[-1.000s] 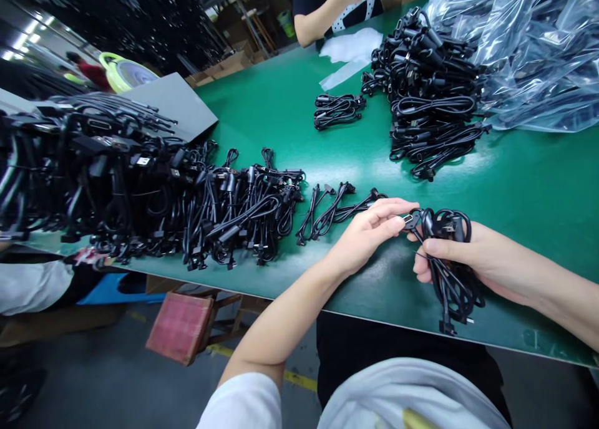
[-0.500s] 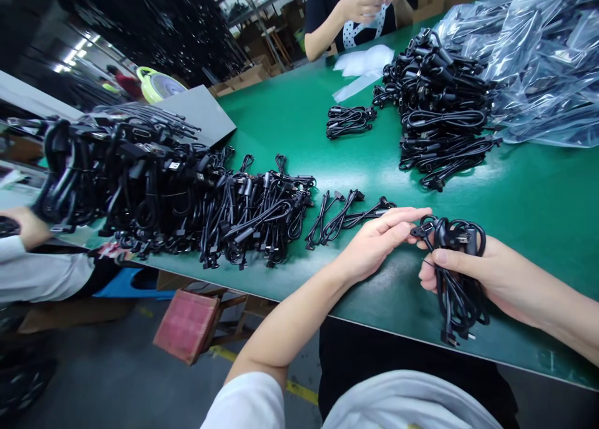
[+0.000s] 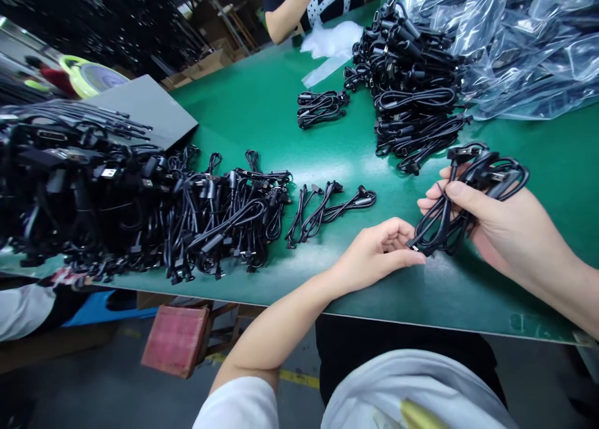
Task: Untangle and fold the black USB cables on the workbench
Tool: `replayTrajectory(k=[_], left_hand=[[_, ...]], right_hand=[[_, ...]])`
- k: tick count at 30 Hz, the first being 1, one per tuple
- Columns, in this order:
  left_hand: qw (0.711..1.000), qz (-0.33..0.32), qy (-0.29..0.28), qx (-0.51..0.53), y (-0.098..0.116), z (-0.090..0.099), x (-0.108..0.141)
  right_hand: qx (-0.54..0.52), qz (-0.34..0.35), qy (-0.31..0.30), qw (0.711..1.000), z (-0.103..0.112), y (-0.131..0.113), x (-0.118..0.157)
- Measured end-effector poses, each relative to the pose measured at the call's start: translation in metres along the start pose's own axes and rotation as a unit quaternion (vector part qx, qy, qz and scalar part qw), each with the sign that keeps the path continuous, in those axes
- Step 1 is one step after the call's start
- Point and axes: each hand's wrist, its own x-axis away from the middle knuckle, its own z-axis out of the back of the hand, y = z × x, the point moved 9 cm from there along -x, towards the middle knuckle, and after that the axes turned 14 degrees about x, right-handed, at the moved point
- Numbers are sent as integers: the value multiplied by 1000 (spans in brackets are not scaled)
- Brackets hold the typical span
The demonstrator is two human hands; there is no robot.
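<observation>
A bunch of coiled black cables (image 3: 444, 220) with plugs at its ends is gripped in my right hand (image 3: 505, 223), thumb across the top and fingers beneath. At the lower left end of the bunch, my left hand (image 3: 381, 254) has its fingers curled and its thumb against a small plug. To the left of that hand, a few folded black cables (image 3: 322, 211) lie on the green table (image 3: 262, 114).
A large heap of black cables (image 3: 224, 223) covers the left side. Farther back are a cable stack (image 3: 412, 98), a small bundle (image 3: 322, 108), clear plastic bags (image 3: 524, 61) and white sheets (image 3: 332, 42). A co-worker's arm (image 3: 290, 11) is across the table. A red stool (image 3: 175, 340) stands below.
My right hand has raised and turned the cable bunch, so its plug ends now point down-left toward my left hand. My left fingers have curled in from being stretched out. The view has shifted right.
</observation>
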Motion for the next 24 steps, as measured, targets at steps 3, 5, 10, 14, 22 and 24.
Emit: replayTrajectory(k=[3,5,10,14,22,24], left_hand=[[1000,4,6,7,-2,0,0],[1000,4,0,13,-3,0,0],[999,-5,-41,30,0,-5,0],[991,12,-103,81,0,-14,1],[982,46,-115,144,-9,-19,0],[982,37,-112,146,-8,-19,0]], right_hand=[[20,50,8,999,2,-10,4],[34,80,8,996,1,-15,7],[69,115,27,991,4,-20,11],[78,103,30,991,5,-18,10],[66,115,39,990,9,-19,9],[62,122,36,990,8,-20,10]])
